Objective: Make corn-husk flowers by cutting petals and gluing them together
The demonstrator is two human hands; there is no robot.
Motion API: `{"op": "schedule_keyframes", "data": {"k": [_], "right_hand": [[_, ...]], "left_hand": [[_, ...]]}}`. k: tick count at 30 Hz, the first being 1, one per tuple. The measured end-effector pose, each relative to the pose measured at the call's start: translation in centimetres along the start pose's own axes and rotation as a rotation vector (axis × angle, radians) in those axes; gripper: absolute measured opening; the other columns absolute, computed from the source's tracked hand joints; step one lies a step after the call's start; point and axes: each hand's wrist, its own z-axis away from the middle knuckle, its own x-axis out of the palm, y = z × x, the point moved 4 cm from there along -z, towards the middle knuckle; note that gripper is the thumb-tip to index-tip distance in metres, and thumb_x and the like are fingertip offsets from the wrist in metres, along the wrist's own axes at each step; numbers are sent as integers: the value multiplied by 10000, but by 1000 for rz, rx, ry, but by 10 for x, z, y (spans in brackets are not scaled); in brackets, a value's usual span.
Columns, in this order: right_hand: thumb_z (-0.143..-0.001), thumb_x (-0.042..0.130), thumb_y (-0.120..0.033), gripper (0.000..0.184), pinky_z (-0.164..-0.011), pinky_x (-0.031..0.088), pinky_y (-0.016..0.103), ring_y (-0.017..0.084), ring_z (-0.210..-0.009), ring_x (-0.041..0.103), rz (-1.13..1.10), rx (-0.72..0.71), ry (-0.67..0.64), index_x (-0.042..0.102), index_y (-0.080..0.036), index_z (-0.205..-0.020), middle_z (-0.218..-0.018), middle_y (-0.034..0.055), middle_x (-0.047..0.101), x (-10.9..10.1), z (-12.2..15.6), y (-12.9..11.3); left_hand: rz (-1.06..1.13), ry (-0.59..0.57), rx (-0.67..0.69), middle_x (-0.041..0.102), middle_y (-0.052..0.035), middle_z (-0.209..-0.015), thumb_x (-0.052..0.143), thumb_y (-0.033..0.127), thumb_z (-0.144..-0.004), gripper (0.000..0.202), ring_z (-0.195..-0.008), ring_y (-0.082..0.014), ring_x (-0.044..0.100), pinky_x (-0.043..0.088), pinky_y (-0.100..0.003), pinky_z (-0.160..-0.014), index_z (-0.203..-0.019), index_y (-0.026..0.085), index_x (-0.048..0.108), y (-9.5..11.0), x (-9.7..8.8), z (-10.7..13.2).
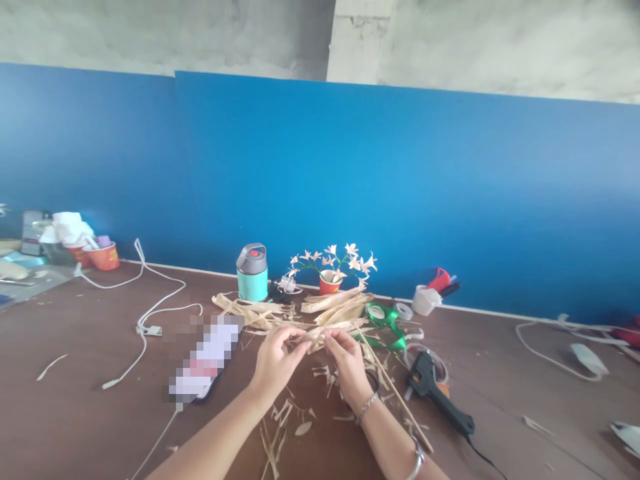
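Observation:
Both hands meet over the brown table, pinching a pale strip of dried husk [314, 341] between them. My left hand [274, 363] grips its left end with bent fingers. My right hand [347, 361], with a bracelet at the wrist, pinches the right end. Behind the hands lies a pile of dried husk leaves [320, 308]. A thin wooden stick [395, 393] runs slanting past my right forearm. Small husk scraps [280, 420] litter the table under my arms.
A black glue gun [437, 395] lies to the right, green ribbon [387, 320] and tape rolls [404, 311] beyond it. A teal bottle [252, 272], a red cup of husk flowers [330, 267] and a white cup [425, 299] stand by the blue wall. White cables [145, 313] trail left.

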Motion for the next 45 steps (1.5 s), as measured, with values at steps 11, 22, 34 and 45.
{"op": "schedule_keyframes", "data": {"k": [11, 22, 34, 45], "right_hand": [[-699, 662, -351, 200, -619, 433, 242, 127, -635, 507, 155, -97, -95, 588, -174, -756, -677, -8, 562, 12, 12, -14], [-697, 508, -245, 263, -727, 433, 314, 225, -813, 597, 1240, -80, 173, 597, -169, -933, -850, 73, 648, -73, -8, -93], [-676, 471, -127, 339, -807, 387, 432, 304, -1019, 565, 1916, 396, 267, 536, -152, -1009, -1034, 158, 616, -154, 45, -79], [-756, 503, -334, 158, -577, 400, 269, 197, -644, 567, 1393, -293, 274, 556, -215, -847, -726, 43, 624, -101, 38, -106]], "left_hand": [[-144, -32, 102, 639, -37, -769, 584, 216, -748, 90, -808, -206, 569, 426, -337, -752, -676, 202, 637, 4, 5, 3], [248, -94, -317, 622, -3, -643, 605, 310, -676, 143, -608, -163, 523, 394, -272, -617, -637, 180, 652, -3, 9, 1], [581, -179, -466, 569, 13, -597, 665, 402, -626, 248, -587, -124, 493, 353, -217, -568, -619, 163, 603, -3, 17, 7], [769, -268, -565, 626, 3, -636, 686, 390, -638, 263, -378, -25, 361, 179, -171, -364, -637, 146, 587, -3, 21, 7]]}}
